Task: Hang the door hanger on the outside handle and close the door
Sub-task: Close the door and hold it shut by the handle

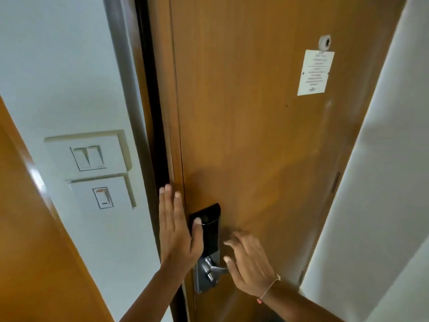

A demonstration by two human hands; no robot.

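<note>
1. Head view, door: I look down at a brown wooden door (267,135) that fills the centre of the frame; its latch edge lies against the dark frame strip (155,112) at about 9 o'clock of the panel, with no opening that I can see between them.
2. Head view, left hand (177,231): flat and spread, fingers straight and pointing to 12 o'clock, palm pressed on the door edge, thumb resting on the black lock plate (207,228). It grasps nothing.
3. Head view, right hand (248,263): at 3 o'clock of the lock plate, fingers loosely curled, fingertips near or on the wood, thumb just beside the silver lever handle (214,269). It closes on nothing; I cannot tell whether it touches the lever. A thin cord bracelet (269,289) circles the wrist.
4. Head view, task object: no door hanger shows on this inner side.
5. Head view, surroundings: a peephole (325,43) sits at 1 o'clock of the panel, a white printed notice (315,72) directly below it. Two white wall switch plates (92,168) lie at 9 o'clock of my left hand.
</note>
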